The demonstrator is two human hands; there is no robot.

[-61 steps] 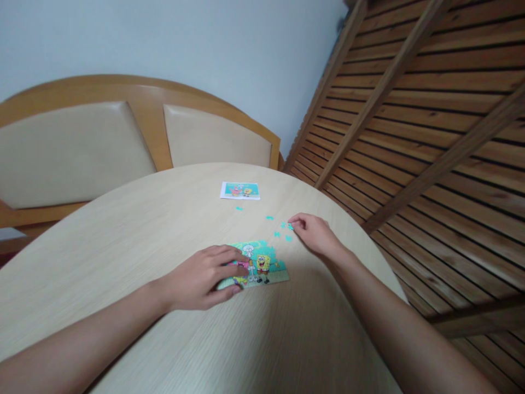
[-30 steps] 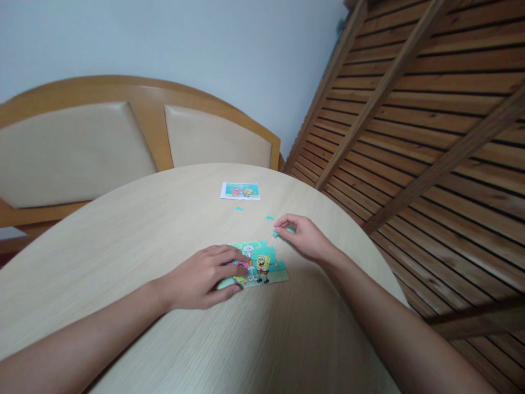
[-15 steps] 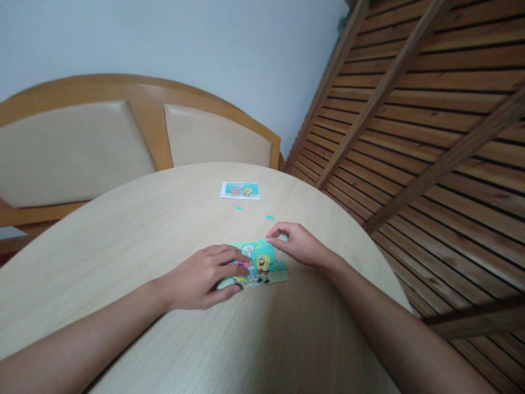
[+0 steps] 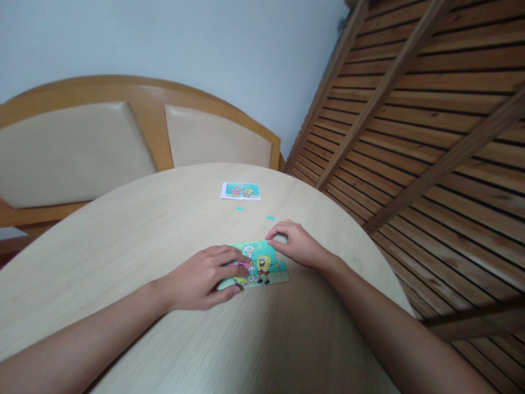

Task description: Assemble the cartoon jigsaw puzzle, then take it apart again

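Left hand: the left hand (image 4: pixel 200 279) lies over the puzzle (image 4: pixel 264 264) at its left end, palm down, fingers a little apart, clasping nothing.
Card: the card (image 4: pixel 241 191) lies flat near the far edge of the table (image 4: pixel 143 246).
Left piece: the left piece (image 4: pixel 240 208) is just on the near side of the card.
Puzzle: flat on the table, nearer the right edge than the left, long axis running left to right; the left hand covers its left end, the right hand its far right corner.
Right piece: the right piece (image 4: pixel 270 218) lies beyond the right fingertips, towards the table's far edge; the right hand is the nearer one.
Right hand: thumb and forefinger of the right hand (image 4: pixel 299 245) meet, or nearly, at the puzzle's far edge; cannot tell whether a piece is between them.
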